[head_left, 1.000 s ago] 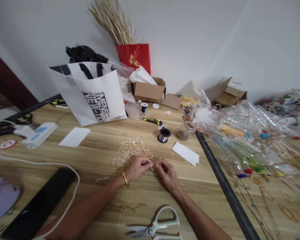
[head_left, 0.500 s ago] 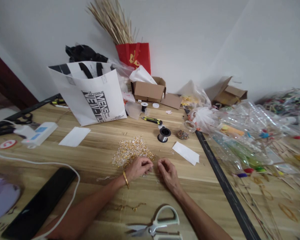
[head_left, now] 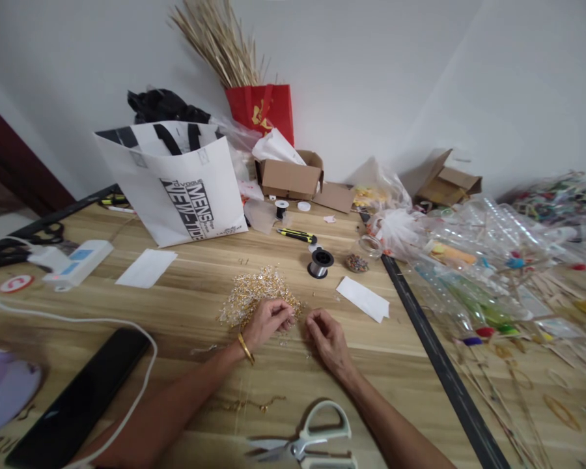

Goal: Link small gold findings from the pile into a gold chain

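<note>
Forearms [head_left: 180, 407] slant in from the near side of the tabletop [head_left: 190, 296] and lean towards each other, hands low over the wood. The left hand [head_left: 265, 321] bends inward at the near right border of a pile of tiny gold and clear beads [head_left: 249, 290], its thumb and fingers drawn into a narrow pinch; whether a bead sits between the tips, I cannot tell. A gold bangle [head_left: 245, 349] circles that wrist. The right hand [head_left: 329, 342] is just beside the pile, on the side towards the black strip [head_left: 439, 365] along the tabletop's right edge, fingers curled under and thumb close to the forefinger; I cannot tell if it holds anything.

A second ago the fingertips of both hands nearly met; now they stand apart with a gap between. The left hand has drawn back a little over the pile, while the right has shifted only slightly away. The pile, around the middle of the tabletop, looks much the same. Scissors [head_left: 297, 448] and a gold chain [head_left: 263, 408] remain towards the near side.
</note>
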Tool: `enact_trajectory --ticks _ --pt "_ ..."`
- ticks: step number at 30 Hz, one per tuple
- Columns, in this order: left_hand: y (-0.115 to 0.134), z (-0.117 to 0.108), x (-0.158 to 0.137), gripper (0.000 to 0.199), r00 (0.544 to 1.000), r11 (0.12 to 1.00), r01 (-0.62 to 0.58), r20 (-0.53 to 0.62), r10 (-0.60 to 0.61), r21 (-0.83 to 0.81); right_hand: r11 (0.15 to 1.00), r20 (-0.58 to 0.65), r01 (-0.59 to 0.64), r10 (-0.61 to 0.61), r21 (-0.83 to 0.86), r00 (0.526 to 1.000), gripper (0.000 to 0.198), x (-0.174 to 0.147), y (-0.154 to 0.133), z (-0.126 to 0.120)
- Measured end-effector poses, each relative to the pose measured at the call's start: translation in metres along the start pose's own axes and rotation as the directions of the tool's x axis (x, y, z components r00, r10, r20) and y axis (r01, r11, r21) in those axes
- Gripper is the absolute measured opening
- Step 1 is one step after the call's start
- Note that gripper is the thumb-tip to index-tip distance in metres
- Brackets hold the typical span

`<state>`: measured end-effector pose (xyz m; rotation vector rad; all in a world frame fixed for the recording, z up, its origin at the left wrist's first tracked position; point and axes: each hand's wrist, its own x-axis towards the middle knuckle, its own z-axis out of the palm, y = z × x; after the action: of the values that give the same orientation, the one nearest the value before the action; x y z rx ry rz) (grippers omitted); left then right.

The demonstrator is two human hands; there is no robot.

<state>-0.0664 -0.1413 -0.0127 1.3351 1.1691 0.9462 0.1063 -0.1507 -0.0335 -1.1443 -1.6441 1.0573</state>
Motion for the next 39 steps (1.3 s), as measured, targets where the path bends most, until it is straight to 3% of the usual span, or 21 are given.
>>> enact_trajectory --ticks 6,15,25,28,33,39 --pt "0.0057 -0.0002 -0.0011 0.032 0.999 1.0 -0.017 0.028 0.017 0.01 0.998 -0.002 0.012 -0.012 -0.054 1.0 0.023 -0.0003 0.0029 -0.0003" --pt "0.0059 0.0024 -0.0026 0.027 1.0 0.996 -0.02 0.026 0.018 0.087 0.998 -0.115 0.019 -0.025 -0.053 0.993 0.026 -0.0048 -0.0009 0.0019" --pt "0.0036 0.0055 -0.0049 0.023 0.987 0.972 -0.151 0.087 0.137 0.182 0.993 0.125 -0.018 0.003 0.115 0.992 0.041 -0.0059 -0.0018 0.0066" --pt "0.0067 0.0073 -0.0071 0.022 0.987 0.964 -0.149 0.1 0.129 0.221 0.991 0.183 -0.015 -0.01 0.13 0.983 0.032 -0.0034 -0.0027 0.0056" --pt "0.0093 0.0068 -0.0079 0.023 0.986 0.947 -0.153 0.102 0.129 0.284 0.992 0.181 -0.023 0.0 0.125 0.984 0.022 -0.0022 -0.0008 0.0042" --pt "0.0037 0.0037 -0.0053 0.026 0.983 0.935 -0.173 0.111 0.145 0.309 0.995 0.096 0.004 -0.014 0.104 0.995 0.017 -0.0016 0.0018 0.0046"
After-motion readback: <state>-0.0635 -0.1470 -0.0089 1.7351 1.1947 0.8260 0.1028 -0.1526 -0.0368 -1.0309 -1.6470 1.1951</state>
